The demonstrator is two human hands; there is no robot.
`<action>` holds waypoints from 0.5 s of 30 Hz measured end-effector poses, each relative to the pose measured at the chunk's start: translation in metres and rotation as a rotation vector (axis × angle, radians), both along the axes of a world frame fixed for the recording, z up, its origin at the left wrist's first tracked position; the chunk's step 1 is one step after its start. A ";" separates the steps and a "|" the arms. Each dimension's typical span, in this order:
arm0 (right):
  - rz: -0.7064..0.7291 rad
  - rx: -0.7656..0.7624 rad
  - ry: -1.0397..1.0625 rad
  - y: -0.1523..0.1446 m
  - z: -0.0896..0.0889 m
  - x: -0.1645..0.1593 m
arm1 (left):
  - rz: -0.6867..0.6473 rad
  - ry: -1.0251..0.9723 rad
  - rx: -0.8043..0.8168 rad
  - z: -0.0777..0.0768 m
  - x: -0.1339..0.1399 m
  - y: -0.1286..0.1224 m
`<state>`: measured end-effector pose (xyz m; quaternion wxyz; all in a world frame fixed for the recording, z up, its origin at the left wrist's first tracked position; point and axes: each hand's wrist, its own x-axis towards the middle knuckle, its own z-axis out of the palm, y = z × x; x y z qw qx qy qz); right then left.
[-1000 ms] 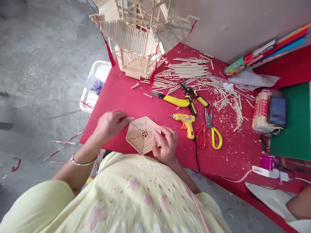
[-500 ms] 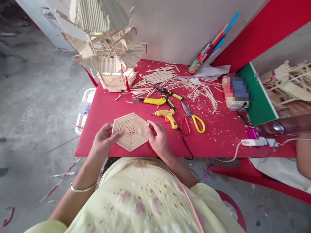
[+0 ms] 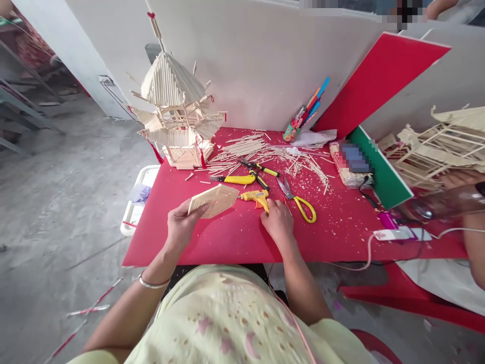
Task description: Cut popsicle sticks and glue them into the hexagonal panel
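Observation:
A hexagonal panel of thin wooden sticks (image 3: pixel 222 202) is tilted above the near part of the table, its left edge pinched in my left hand (image 3: pixel 184 220). My right hand (image 3: pixel 278 220) is on the handle of the yellow hot glue gun (image 3: pixel 253 196), fingers curled around its lower end. The gun lies on the red tabletop, nozzle toward the panel. Just right of my right hand are scissors (image 3: pixel 303 205) with red and yellow handles, the red one mostly covered. Behind the gun lie a yellow utility knife (image 3: pixel 238 179) and black-and-yellow pliers (image 3: pixel 261 169).
A stick pagoda (image 3: pixel 182 111) stands at the back left. Loose sticks (image 3: pixel 246 146) and scraps spread across the back of the red table (image 3: pixel 227 247). At right are a pen cup (image 3: pixel 291 130), a green board (image 3: pixel 379 167), a power strip (image 3: pixel 396 233) and another person's arm (image 3: pixel 475 247).
My right hand has left the panel and moved right onto the glue gun's handle. My left hand keeps the panel, now tilted more steeply. The camera view has shifted upward.

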<state>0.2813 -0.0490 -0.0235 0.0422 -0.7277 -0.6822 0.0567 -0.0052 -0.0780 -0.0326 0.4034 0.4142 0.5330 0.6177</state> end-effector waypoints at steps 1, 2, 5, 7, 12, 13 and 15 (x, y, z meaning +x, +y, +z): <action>-0.008 -0.014 -0.002 0.003 -0.002 -0.001 | 0.023 0.046 0.042 0.000 -0.001 0.002; -0.020 -0.029 0.010 0.006 -0.003 -0.001 | 0.044 0.089 0.084 0.002 -0.001 0.003; -0.043 -0.021 0.184 0.011 -0.009 0.006 | 0.078 0.206 0.206 0.006 -0.004 0.007; -0.065 0.028 0.452 0.010 -0.012 0.015 | 0.097 0.268 0.277 0.007 -0.007 0.011; -0.108 0.121 1.244 -0.002 0.003 0.025 | 0.140 0.371 0.436 0.004 -0.010 0.019; -0.071 0.155 1.315 -0.005 0.011 0.024 | 0.152 0.396 0.466 0.004 -0.010 0.021; 0.017 0.244 1.298 -0.008 0.031 0.018 | 0.176 0.439 0.512 0.003 -0.009 0.023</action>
